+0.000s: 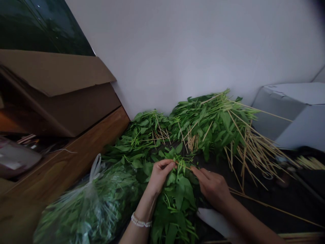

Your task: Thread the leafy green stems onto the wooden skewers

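Observation:
Near the lower middle, my left hand pinches one end of a thin wooden stick, its wrist wearing a pearl bracelet. The fingers of my right hand are closed around the stick's other end. Between both hands, pale green stems cross the stick; whether they are pierced or only lie against it I cannot tell. Below them hangs or lies a bunch of leafy greens, reaching down to the picture's lower edge.
Behind my hands lie heaps of leafy greens with many thin sticks fanning out to the right. A tied clear bag of greens sits at lower left. A cardboard box stands on a wooden surface; a white box is at right.

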Demonstrator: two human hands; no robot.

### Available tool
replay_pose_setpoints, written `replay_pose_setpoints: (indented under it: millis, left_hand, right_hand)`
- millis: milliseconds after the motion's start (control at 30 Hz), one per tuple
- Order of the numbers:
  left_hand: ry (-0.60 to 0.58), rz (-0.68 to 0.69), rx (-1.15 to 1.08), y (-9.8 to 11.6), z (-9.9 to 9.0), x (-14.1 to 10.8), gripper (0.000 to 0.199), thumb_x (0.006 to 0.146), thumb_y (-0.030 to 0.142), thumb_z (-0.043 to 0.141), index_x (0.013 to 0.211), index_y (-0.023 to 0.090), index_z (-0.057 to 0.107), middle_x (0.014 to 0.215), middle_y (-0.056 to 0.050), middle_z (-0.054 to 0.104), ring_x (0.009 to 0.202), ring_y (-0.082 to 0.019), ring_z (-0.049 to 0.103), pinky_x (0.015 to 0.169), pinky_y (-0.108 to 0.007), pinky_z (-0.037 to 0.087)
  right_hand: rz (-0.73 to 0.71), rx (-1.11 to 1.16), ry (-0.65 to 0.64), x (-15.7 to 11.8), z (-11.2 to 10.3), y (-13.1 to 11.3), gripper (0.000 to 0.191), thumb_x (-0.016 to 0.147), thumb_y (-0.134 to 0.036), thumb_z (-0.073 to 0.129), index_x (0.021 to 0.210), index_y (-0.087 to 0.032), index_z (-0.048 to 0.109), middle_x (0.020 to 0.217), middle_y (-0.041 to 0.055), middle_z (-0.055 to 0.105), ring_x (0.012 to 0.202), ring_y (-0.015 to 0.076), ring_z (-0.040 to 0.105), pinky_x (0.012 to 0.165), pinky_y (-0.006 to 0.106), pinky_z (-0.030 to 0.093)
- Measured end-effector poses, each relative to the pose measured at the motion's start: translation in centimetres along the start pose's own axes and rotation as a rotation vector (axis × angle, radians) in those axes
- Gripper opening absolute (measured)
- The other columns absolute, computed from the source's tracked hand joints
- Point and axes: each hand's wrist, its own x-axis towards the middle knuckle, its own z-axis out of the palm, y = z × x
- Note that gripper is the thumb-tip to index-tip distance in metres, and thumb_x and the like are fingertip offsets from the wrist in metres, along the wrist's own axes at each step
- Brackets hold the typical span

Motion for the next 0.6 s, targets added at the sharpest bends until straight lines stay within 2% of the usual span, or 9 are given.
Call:
replay_pose_setpoints:
  millis: [200, 600]
  left_hand:
    - [-0.022, -0.023, 0.0, 0.05, -0.06, -0.03, 0.025, 0.065, 0.039, 0.081, 0.069, 0.015, 0.075, 0.068, -0.004, 0.069, 0.058, -0.012, 0.057, 0.056, -0.021, 0.044]
    - [-0.04, -0.01, 0.035, 0.07, 0.0, 0.02, 0.027, 0.063, 0.04, 0.081, 0.07, 0.015, 0.075, 0.069, -0.003, 0.071, 0.063, -0.013, 0.059, 0.064, -0.022, 0.046]
  right_hand:
    - [0.006, 0.001, -0.007, -0.02, -0.02, -0.09, 0.034, 0.09, -0.004, 0.038, 0.112, -0.011, 0.062, 0.072, 0.0016, 0.063, 0.058, 0.0102, 0.057, 0.057, 0.024, 0.038]
    - [0.034, 0.04, -0.018, 0.06, 0.0, -0.25, 0.033, 0.093, -0.007, 0.036, 0.11, -0.011, 0.063, 0.071, 0.0017, 0.063, 0.059, 0.0109, 0.057, 0.058, 0.024, 0.038]
